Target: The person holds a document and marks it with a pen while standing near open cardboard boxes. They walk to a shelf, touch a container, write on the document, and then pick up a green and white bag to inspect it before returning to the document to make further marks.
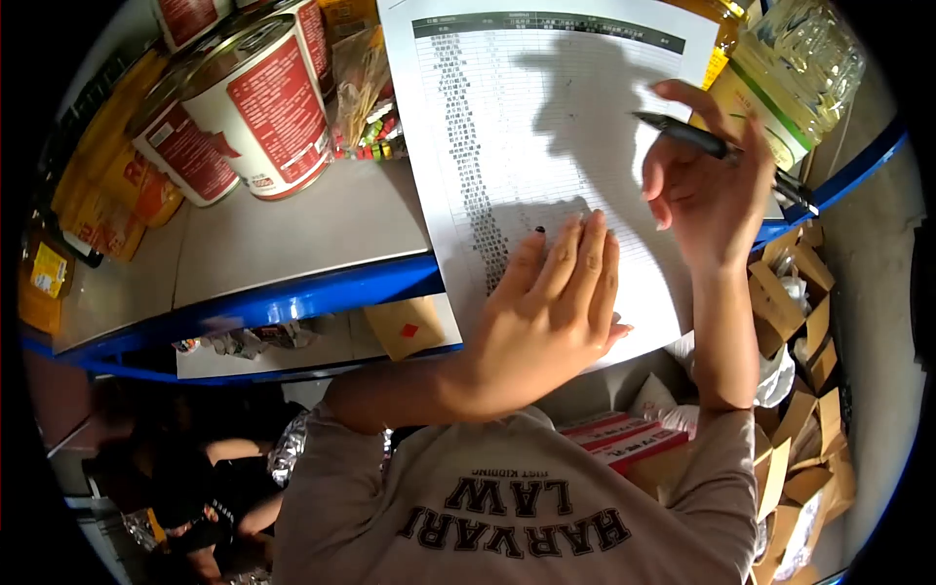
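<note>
A white printed sheet point(468, 107) with a table of rows lies on the shelf, its lower part reaching over the shelf's front edge. My left hand point(556, 292) rests flat on the lower part of the sheet, fingers extended side by side, with nothing held. Above the sheet's right side, my right hand point(712, 185) is raised with fingers bent, holding a black pen point(687, 132). The pen's point faces left, apart from the paper. Shadows of hand and pen fall across the rows. Any handwriting is too small to read.
Large red-and-white cans point(268, 107) and a bag of thin sticks point(363, 97) stand left of the sheet. Clear plastic bottles point(795, 68) are at right. The shelf has a blue edge point(263, 304). Cardboard boxes point(809, 439) sit lower right; another person point(214, 487) is lower left.
</note>
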`<act>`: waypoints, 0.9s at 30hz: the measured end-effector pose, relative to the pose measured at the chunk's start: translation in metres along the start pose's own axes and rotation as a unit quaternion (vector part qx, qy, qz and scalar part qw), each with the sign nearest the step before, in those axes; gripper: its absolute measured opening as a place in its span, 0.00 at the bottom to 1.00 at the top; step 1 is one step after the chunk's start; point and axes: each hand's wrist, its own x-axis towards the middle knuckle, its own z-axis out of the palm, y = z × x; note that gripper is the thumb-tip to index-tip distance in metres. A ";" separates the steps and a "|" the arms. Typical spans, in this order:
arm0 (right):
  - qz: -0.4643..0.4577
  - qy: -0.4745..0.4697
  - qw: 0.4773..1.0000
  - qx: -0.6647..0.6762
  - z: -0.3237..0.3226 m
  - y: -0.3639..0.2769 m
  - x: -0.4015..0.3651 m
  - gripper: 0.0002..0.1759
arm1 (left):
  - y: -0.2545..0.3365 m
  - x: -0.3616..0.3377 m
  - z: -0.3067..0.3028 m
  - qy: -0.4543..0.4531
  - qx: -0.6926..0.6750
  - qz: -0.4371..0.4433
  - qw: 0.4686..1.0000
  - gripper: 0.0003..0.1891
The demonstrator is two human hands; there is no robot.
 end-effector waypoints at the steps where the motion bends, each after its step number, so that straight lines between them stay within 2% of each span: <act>1: 0.028 -0.023 0.999 0.024 -0.001 0.004 0.003 0.32 | 0.001 0.001 0.003 0.001 0.008 0.002 1.000 0.29; 4: 0.087 -0.058 0.993 0.059 0.001 0.017 0.013 0.26 | 0.002 0.006 0.008 -0.003 0.021 0.006 1.000 0.27; 7: 0.106 -0.040 0.993 -0.017 0.003 0.030 0.020 0.20 | -0.001 0.007 0.014 0.010 0.045 0.009 0.999 0.24; 10: 0.154 -0.029 0.987 -0.024 -0.007 0.028 0.024 0.18 | -0.003 0.008 0.017 0.025 0.052 0.006 0.998 0.24; 12: 0.131 -0.024 0.991 0.012 -0.012 0.035 0.025 0.19 | -0.004 0.008 0.020 0.033 0.057 0.002 0.998 0.24; 14: 0.136 -0.044 0.990 -0.018 -0.012 0.028 0.024 0.20 | -0.005 0.010 0.019 0.024 0.045 -0.012 0.999 0.24; 15: 0.128 -0.024 0.991 -0.022 -0.006 0.027 0.023 0.18 | -0.007 0.010 0.022 0.039 0.061 -0.002 0.997 0.24; 18: 0.117 -0.015 0.981 -0.153 -0.009 0.026 0.024 0.19 | -0.007 0.012 0.028 0.060 0.081 0.012 0.995 0.23; 19: 0.088 -0.008 0.977 -0.194 -0.007 0.031 0.025 0.19 | -0.008 0.012 0.030 0.080 0.097 0.021 0.992 0.22; 24: -0.007 -0.036 0.967 -0.251 0.001 0.040 0.030 0.20 | -0.010 0.013 0.032 0.075 0.105 0.039 0.991 0.20; 27: 0.004 -0.008 0.970 -0.244 0.002 0.037 0.030 0.20 | -0.008 0.017 0.033 0.069 0.091 0.021 0.993 0.18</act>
